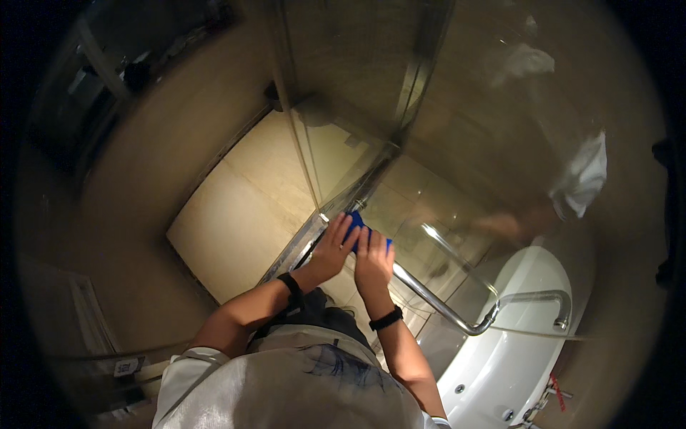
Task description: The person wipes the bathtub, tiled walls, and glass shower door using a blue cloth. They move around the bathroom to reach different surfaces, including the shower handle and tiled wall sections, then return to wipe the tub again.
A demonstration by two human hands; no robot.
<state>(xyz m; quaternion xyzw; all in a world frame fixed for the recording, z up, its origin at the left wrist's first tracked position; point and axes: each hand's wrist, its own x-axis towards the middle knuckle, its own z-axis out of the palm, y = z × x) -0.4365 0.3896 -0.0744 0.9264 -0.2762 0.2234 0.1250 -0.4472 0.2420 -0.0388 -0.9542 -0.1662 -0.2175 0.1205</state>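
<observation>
A blue cloth (355, 221) is wrapped over the upper end of a shiny metal bar (437, 302) on a glass shower door. My left hand (330, 252) grips the cloth from the left, fingers bent over it. Beside it, my right hand (373, 266) has its fingers curled over the cloth's right part, around the bar. Both palms hide most of the cloth and the bar beneath. From there the bar slants down to the right and ends in a bend near the bathtub (550, 268).
Glass panels (357, 64) with metal edges stand ahead, with faint reflections in the right one. Pale floor tiles (239, 204) lie to the left, along a brown wall (136, 207). Near the lower right, a red tag (557, 393) hangs by fittings at the tub.
</observation>
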